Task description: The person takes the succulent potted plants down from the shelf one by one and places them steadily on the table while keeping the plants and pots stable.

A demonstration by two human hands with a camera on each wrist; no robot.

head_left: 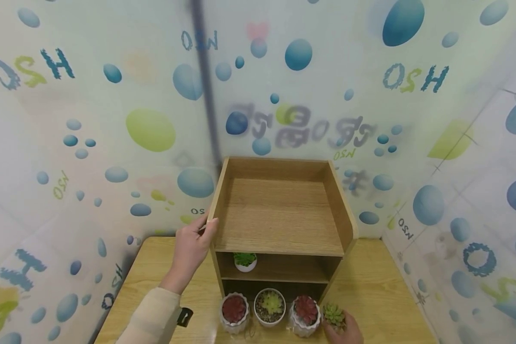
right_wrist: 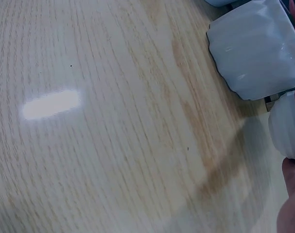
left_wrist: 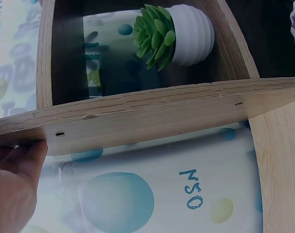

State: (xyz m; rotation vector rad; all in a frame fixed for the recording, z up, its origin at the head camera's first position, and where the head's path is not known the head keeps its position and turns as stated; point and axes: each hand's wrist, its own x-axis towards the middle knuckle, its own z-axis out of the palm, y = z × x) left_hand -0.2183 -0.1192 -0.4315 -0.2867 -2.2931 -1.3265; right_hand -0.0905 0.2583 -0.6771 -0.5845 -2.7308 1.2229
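A wooden desktop shelf (head_left: 279,215) with a raised-edge top stands on the table. My left hand (head_left: 191,251) grips the edge of its left side panel, thumb on the near side. In the left wrist view the fingertips (left_wrist: 38,150) meet that panel. A green succulent in a white ribbed pot (left_wrist: 193,36) sits inside the upper compartment. At the lower right my right hand (head_left: 348,332) holds a small pale-green succulent (head_left: 334,314); its white pot (right_wrist: 286,126) shows partly in the right wrist view, between thumb and fingers.
In a row before the shelf stand a dark red succulent (head_left: 234,308), a yellow-green succulent (head_left: 271,303) and another red succulent (head_left: 306,309), all in white pots. The wooden table (head_left: 382,286) meets patterned walls (head_left: 258,86) behind and at the sides.
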